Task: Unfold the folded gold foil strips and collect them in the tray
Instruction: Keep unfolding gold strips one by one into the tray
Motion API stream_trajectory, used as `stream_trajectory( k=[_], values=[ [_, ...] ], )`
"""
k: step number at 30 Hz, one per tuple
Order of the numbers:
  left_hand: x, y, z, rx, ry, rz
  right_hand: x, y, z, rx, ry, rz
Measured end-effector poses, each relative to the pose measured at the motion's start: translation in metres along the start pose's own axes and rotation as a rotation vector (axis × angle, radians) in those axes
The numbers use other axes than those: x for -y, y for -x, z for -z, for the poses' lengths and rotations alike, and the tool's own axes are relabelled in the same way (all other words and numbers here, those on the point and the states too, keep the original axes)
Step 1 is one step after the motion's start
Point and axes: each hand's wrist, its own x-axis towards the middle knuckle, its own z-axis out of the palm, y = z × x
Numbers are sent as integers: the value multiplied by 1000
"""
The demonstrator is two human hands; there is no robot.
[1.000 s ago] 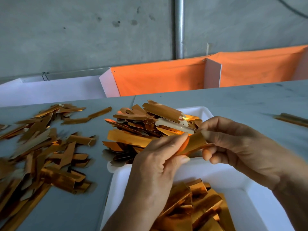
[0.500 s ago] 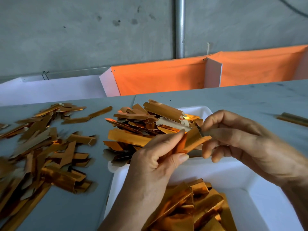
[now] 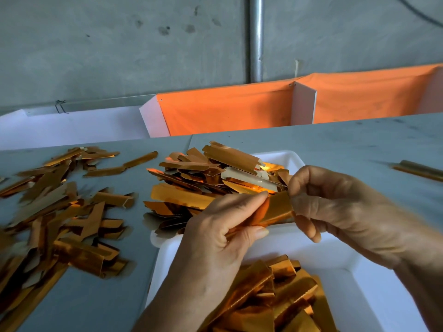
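Folded gold foil strips (image 3: 55,219) lie scattered on the grey table (image 3: 335,142) at left. Above a white tray (image 3: 354,283) holding a strip pile (image 3: 271,300), the left hand (image 3: 215,240) and right hand (image 3: 340,212) pinch opposite ends of one strip (image 3: 278,209).

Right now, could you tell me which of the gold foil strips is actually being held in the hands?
It is the strip pinched between the left hand and right hand above the white tray; all others lie loose.
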Motion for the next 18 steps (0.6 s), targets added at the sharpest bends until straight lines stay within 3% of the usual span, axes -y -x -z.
stream_trajectory(
  k=[4,8,11,18],
  values=[
    [2,0,-1,-16,-151,-26,-5,-2,-1,-18,-16,-68],
    [3,0,1,-45,-147,-36,-4,-2,5,81,-352,-112],
    [2,1,1,-46,-139,-40,-8,-3,8,77,-460,-128],
    [2,1,0,-31,-142,-49,-11,-4,5,59,-400,-214]
  ],
)
